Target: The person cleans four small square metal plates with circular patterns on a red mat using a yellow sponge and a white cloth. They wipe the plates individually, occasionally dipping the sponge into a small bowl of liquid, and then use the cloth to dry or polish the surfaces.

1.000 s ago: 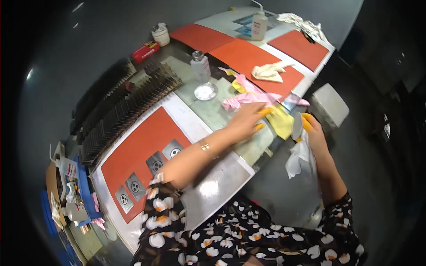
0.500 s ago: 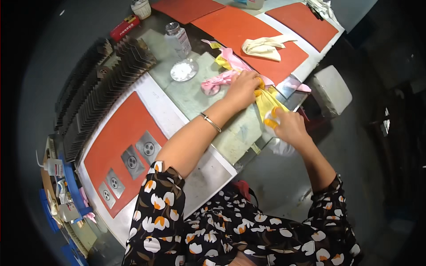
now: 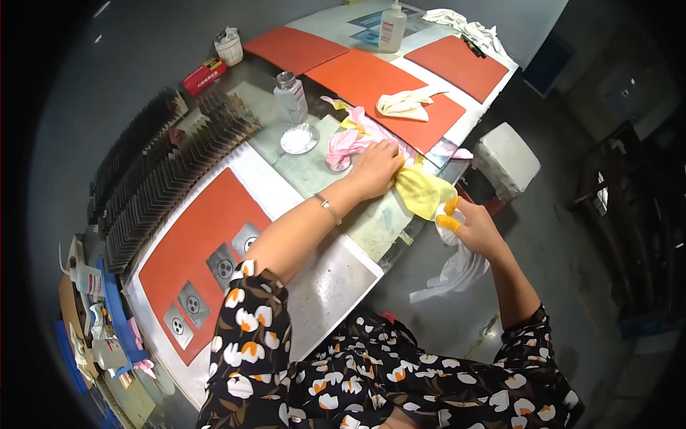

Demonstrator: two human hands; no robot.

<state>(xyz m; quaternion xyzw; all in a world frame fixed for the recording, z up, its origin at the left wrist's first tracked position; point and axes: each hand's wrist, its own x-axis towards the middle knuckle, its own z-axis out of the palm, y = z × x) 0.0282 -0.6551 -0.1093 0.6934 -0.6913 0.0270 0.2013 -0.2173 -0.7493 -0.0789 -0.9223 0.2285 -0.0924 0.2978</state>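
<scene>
Yellow cloth [image 3: 423, 191] is pinched by both left hand [image 3: 376, 169] and right hand [image 3: 477, 227]; pink rag [image 3: 346, 144] sits at 10 o'clock, the hands barely shifted since.

The left arm reaches forward from the lower edge, bare from the elbow, with a thin bangle at the wrist. The left hand [image 3: 376, 170] lies palm down, knuckles up, fingers curled and pressed down. The right arm comes in from the lower right, bent at the elbow, forearm bare. The right hand [image 3: 477, 229] sits near the left, lower and to its right, fingers closed in a grip; two fingertips [image 3: 449, 223] look capped in orange, perhaps finger cots.
</scene>
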